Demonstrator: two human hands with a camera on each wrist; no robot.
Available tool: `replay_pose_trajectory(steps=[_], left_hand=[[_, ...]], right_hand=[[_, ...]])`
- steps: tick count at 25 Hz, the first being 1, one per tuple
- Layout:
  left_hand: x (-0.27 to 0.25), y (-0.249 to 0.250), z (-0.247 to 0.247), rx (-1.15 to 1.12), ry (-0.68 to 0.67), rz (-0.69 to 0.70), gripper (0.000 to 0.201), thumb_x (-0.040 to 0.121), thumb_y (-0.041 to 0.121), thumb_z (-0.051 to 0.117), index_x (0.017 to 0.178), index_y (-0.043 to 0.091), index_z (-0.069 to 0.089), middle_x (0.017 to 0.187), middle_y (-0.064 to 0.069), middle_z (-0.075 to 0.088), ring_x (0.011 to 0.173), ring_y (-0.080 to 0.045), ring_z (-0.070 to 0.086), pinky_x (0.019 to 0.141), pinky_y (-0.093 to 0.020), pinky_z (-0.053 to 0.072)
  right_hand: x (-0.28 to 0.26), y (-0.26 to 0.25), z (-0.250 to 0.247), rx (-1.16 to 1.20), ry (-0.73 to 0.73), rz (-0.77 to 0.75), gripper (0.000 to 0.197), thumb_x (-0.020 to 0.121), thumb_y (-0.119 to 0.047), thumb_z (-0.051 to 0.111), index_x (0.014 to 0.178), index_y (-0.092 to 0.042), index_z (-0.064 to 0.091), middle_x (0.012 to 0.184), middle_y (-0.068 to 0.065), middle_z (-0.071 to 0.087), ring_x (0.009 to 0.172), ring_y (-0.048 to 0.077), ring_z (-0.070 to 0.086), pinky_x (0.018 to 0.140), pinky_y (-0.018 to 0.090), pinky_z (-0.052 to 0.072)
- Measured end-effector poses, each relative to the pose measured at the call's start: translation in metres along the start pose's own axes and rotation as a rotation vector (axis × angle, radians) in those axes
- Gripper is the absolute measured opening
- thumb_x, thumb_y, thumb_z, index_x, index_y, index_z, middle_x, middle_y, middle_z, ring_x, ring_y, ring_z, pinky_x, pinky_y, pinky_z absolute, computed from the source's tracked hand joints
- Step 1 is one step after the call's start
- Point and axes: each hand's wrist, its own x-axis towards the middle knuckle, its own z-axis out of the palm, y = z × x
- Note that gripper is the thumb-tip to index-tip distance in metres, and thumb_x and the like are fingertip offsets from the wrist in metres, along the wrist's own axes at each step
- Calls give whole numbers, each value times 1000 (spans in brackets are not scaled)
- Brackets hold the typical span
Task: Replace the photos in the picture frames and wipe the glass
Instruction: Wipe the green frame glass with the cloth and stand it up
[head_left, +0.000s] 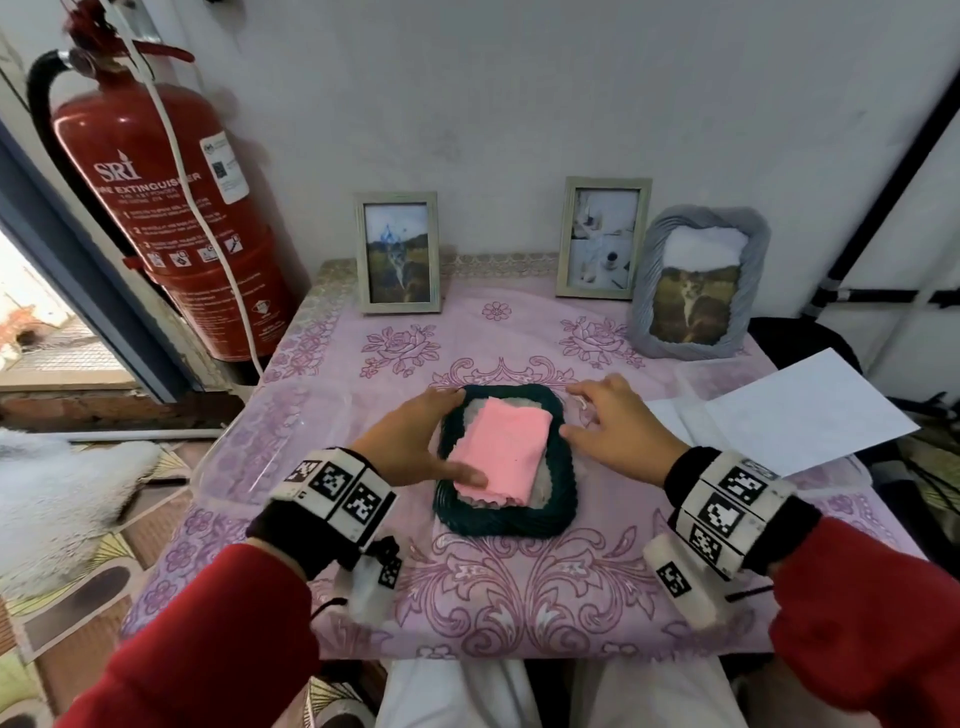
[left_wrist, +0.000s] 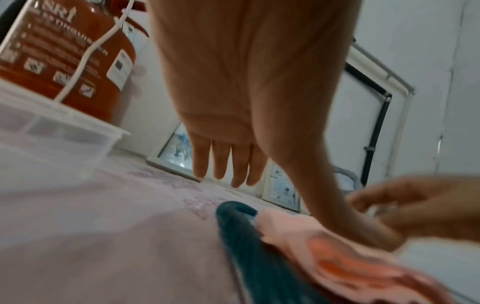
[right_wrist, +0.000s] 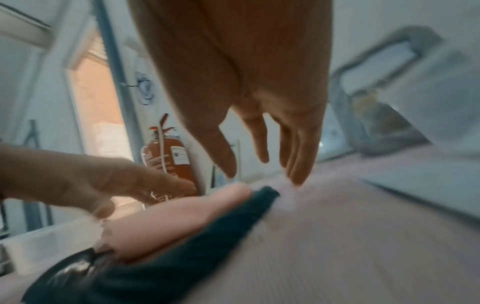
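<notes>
A dark green picture frame (head_left: 558, 467) lies flat in the middle of the table with a folded pink cloth (head_left: 501, 449) on top of it. My left hand (head_left: 418, 436) lies along the frame's left side, fingers straight, its thumb resting on the cloth's near left corner. In the left wrist view the thumb (left_wrist: 363, 230) presses on the pink cloth (left_wrist: 306, 240). My right hand (head_left: 610, 421) hovers by the frame's right edge with relaxed, spread fingers (right_wrist: 298, 156) and holds nothing. The green frame (right_wrist: 187, 259) shows below it in the right wrist view.
Three photo frames stand against the wall: a pale one (head_left: 397, 252), another pale one (head_left: 602, 236) and a grey one (head_left: 698, 283). White paper (head_left: 800, 410) lies at the right. A clear plastic box (head_left: 260, 441) sits at the left, and a red fire extinguisher (head_left: 171, 208) stands beyond it.
</notes>
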Motion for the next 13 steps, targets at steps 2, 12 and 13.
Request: replay_pose_trajectory(steps=[2, 12, 13], left_hand=[[2, -8, -1, 113, -156, -9, 119, 65, 52, 76, 150, 18, 1, 158, 3, -4, 146, -13, -7, 116, -28, 2], [13, -15, 12, 365, -134, 51, 127, 58, 66, 73, 150, 20, -2, 158, -1, -9, 146, -16, -9, 118, -39, -3], [13, -15, 12, 367, -121, 51, 127, 57, 66, 73, 150, 20, -1, 158, 0, -8, 146, -16, -8, 118, -39, -2]], right_hand=[[2, -19, -4, -37, 61, -119, 49, 89, -30, 58, 132, -9, 49, 121, 13, 48, 114, 27, 47, 99, 28, 36], [18, -49, 40, -320, -274, -362, 53, 84, -39, 63, 128, -10, 53, 129, 6, 50, 122, 20, 44, 104, 32, 34], [17, -50, 43, -266, -265, -412, 42, 86, -32, 62, 121, -9, 58, 124, 6, 54, 118, 20, 48, 100, 32, 36]])
